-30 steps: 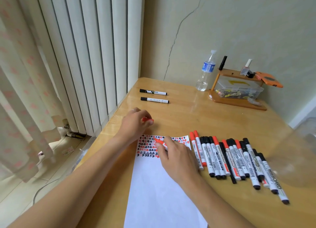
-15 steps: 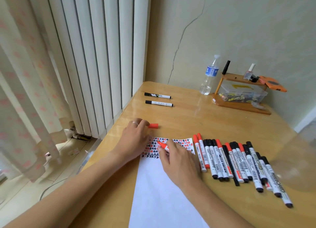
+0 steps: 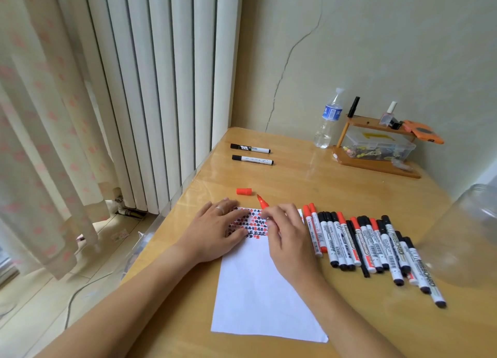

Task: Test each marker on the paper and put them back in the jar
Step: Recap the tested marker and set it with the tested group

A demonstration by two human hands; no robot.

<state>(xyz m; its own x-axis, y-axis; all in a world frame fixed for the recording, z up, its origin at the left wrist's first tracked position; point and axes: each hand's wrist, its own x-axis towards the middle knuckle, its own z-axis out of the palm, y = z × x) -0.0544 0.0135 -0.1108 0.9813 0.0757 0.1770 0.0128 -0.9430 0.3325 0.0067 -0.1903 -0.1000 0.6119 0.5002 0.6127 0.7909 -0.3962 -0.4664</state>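
The right hand (image 3: 287, 234) pinches an uncapped red marker (image 3: 262, 202), its tip pointing away over the top edge of the paper (image 3: 258, 290). The left hand (image 3: 215, 231) lies flat with fingers spread on the paper's inked corner. The red cap (image 3: 244, 191) lies on the table (image 3: 309, 180) beyond. The jar (image 3: 468, 236) stands at the right, beside the row of markers (image 3: 363, 244).

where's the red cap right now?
In the head view the red cap lies loose on the table, just beyond the paper's top-left corner, ahead of the left hand and left of the red marker.
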